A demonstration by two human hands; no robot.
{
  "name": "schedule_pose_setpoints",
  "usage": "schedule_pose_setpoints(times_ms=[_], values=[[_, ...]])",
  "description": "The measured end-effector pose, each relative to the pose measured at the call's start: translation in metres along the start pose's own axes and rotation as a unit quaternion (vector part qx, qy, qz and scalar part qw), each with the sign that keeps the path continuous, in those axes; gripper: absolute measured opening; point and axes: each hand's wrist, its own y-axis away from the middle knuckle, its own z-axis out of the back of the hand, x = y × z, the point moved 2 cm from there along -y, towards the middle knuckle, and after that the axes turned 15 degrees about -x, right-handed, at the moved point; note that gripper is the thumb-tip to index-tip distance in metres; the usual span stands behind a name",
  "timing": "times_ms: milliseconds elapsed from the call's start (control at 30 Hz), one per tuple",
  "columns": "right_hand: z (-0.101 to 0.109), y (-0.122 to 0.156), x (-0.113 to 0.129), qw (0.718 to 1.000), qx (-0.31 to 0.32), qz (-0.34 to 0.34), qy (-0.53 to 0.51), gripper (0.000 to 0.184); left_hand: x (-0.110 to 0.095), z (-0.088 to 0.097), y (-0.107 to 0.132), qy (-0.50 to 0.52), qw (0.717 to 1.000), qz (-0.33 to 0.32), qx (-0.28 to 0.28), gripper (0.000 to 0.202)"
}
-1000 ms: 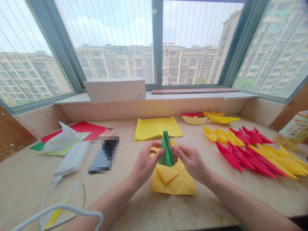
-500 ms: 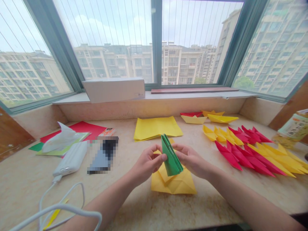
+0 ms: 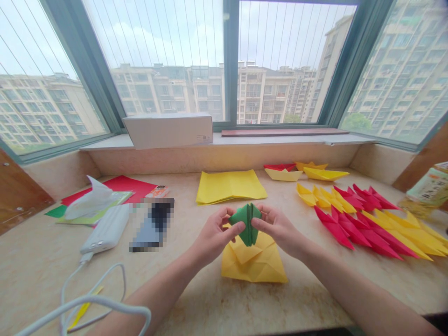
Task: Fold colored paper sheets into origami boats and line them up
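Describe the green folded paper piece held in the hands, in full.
The matte green folded paper piece looks like layered, creased paper: two flaps spread sideways from a vertical central slit, narrowing towards the bottom. The bare left hand pinches one side, the bare right hand the other. It overlaps the creased yellow paper sheet in view; whether they touch is unclear.

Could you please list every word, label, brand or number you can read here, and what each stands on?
None can be read with certainty.
Bottle at the right edge: printed characters, too blurred to read.
White box: print near its lower right corner, too small.
Orange-and-white packet: a dark mark, too small to make out.
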Motion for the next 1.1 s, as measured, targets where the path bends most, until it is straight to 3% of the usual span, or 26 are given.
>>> schedule_pose_setpoints(times_ms=[133, 300, 467, 533, 700, 900, 1100], values=[[-0.001, -0.002, -0.002, 1.000, -0.021, 0.018, -0.010, 0.044, 0.002, 0.000, 0.000, 0.022, 0.998, -0.050, -0.035, 0.029], [0.001, -0.005, -0.007, 0.998, -0.048, 0.039, -0.022, 0.041, 0.004, -0.004, 0.002, 0.069, 0.997, -0.017, -0.021, 0.028], [0.001, -0.005, -0.010, 0.992, -0.101, 0.072, -0.021, 0.048, 0.000, -0.006, 0.004, 0.080, 0.996, -0.036, -0.033, 0.049], [-0.001, -0.004, -0.011, 0.993, -0.098, 0.065, -0.014, 0.047, 0.000, -0.006, 0.005, 0.058, 0.997, -0.036, -0.027, 0.052], [-0.007, 0.002, -0.014, 0.995, -0.077, 0.056, 0.018, 0.041, 0.002, -0.005, 0.004, -0.010, 0.999, -0.005, -0.036, 0.036], [-0.011, 0.006, -0.012, 0.998, -0.048, 0.030, 0.020, 0.038, 0.002, -0.005, 0.003, 0.019, 0.996, 0.048, -0.067, 0.038], [-0.015, 0.009, -0.014, 0.996, -0.070, 0.046, 0.033, 0.026, 0.003, -0.010, 0.003, 0.002, 0.995, 0.052, -0.081, 0.039]])
